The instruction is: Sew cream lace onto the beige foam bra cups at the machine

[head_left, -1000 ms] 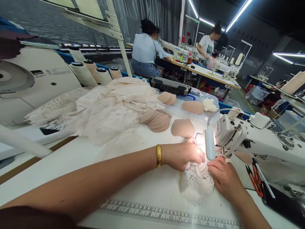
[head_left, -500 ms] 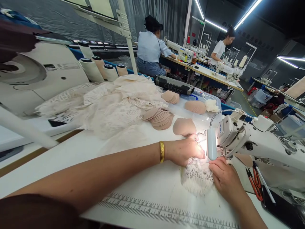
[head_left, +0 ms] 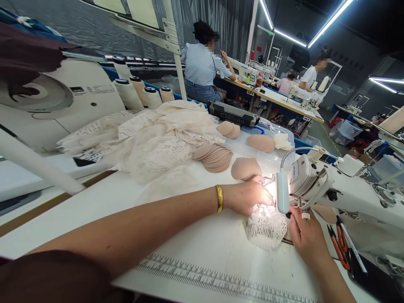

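White lace fabric (head_left: 267, 229) lies bunched under the lamp of the white sewing machine (head_left: 315, 176). My left hand (head_left: 249, 195), with a gold bangle at the wrist, is closed on the lace's upper edge beside the needle area. To the right of the lace, my right hand (head_left: 304, 231) has its fingers bent together close to the machine head. Its fingertips are partly hidden there, and I cannot make out what they grip. The light-grey lamp (head_left: 282, 191) hides the needle. A beige oval pad (head_left: 246, 168) lies just beyond my left hand.
A lace heap (head_left: 154, 143) covers the table's left side, beside stacked beige pads (head_left: 214, 158). Red-handled snips (head_left: 342, 246) lie at right. A printed ruler (head_left: 202, 273) runs along the front edge. Thread cones (head_left: 128, 93) stand behind; co-workers sit at machines farther off.
The lace has rounded into a more compact bunch. My right hand's fingers have moved off the lace's right edge, towards the machine head. My left hand keeps its hold. The view has shifted slightly.
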`<act>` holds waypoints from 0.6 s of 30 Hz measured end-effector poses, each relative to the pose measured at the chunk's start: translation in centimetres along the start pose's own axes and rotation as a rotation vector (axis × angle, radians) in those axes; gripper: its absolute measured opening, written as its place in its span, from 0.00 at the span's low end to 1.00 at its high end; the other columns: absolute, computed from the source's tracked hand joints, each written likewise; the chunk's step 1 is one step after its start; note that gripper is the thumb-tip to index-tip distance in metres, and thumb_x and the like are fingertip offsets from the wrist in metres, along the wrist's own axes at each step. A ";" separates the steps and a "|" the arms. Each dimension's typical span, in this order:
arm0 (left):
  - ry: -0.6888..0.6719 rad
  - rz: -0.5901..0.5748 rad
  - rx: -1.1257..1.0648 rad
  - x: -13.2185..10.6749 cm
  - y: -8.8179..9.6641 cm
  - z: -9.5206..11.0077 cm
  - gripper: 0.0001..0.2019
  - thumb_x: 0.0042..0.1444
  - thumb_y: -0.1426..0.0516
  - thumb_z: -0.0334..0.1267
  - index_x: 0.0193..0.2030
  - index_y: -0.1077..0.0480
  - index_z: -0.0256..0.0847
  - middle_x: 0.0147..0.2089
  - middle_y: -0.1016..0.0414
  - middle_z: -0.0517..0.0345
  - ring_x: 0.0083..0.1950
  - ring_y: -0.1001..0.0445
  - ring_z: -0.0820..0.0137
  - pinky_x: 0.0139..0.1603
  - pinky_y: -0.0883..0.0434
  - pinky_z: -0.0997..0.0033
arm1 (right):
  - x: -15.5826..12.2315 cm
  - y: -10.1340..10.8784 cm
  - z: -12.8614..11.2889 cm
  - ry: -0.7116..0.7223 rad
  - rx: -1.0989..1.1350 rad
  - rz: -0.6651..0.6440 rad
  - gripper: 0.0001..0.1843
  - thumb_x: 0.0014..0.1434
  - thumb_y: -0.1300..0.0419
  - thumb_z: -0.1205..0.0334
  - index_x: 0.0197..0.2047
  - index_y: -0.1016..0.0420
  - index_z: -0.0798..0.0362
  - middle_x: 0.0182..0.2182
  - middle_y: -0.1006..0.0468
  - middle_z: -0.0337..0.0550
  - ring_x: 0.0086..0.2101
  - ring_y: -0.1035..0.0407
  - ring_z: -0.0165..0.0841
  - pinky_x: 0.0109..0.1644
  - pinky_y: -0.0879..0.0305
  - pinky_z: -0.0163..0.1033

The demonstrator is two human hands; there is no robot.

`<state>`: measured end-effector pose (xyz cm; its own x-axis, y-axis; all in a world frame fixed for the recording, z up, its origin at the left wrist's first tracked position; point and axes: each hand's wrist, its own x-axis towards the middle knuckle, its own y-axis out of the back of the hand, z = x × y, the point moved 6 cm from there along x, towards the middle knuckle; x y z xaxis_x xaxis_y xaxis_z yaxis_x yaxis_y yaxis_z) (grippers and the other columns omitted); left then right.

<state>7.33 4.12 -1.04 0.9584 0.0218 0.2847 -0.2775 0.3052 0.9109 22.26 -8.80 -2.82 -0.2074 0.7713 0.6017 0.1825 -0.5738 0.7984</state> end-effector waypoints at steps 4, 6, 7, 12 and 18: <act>0.018 -0.020 0.029 0.0 -0.3 -0.2 0.13 0.48 0.43 0.21 0.33 0.26 0.45 0.37 0.18 0.61 0.39 0.27 0.66 0.58 0.41 0.55 | 0.5 0.0 0.2 -0.055 0.037 -0.004 0.16 0.73 0.50 0.69 0.58 0.28 0.51 0.47 0.16 0.50 0.48 0.24 0.47 0.53 0.24 0.56; 0.018 -0.022 0.047 -0.1 -0.4 0.0 0.13 0.49 0.42 0.22 0.35 0.25 0.46 0.35 0.19 0.60 0.38 0.28 0.65 0.57 0.40 0.55 | 0.5 0.1 0.2 -0.069 0.048 0.001 0.15 0.73 0.50 0.68 0.57 0.27 0.50 0.47 0.16 0.49 0.46 0.23 0.47 0.51 0.23 0.56; 0.017 -0.019 0.054 -0.1 -0.4 0.0 0.13 0.50 0.42 0.23 0.35 0.24 0.47 0.35 0.19 0.60 0.37 0.28 0.64 0.56 0.40 0.55 | 0.5 0.2 0.2 -0.066 0.057 0.015 0.14 0.73 0.49 0.67 0.56 0.27 0.49 0.46 0.16 0.49 0.46 0.23 0.47 0.50 0.22 0.55; -0.004 -0.004 0.099 -0.4 -0.2 0.3 0.12 0.53 0.41 0.25 0.37 0.24 0.48 0.34 0.20 0.59 0.36 0.28 0.64 0.51 0.38 0.58 | 0.4 0.9 0.0 -0.048 0.109 0.057 0.13 0.72 0.48 0.68 0.54 0.27 0.50 0.39 0.16 0.47 0.39 0.21 0.43 0.40 0.22 0.46; -0.011 -0.022 0.240 -0.9 0.1 1.1 0.07 0.53 0.40 0.29 0.37 0.24 0.46 0.37 0.21 0.55 0.39 0.28 0.62 0.46 0.38 0.60 | 0.6 1.1 -1.7 0.046 0.179 -0.066 0.14 0.74 0.49 0.64 0.59 0.29 0.49 0.47 0.17 0.48 0.45 0.23 0.42 0.48 0.27 0.46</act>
<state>6.33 3.11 -0.86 0.9639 0.0072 0.2661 -0.2659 0.0709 0.9614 20.65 -9.44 -1.57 -0.2680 0.7899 0.5515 0.3342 -0.4607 0.8222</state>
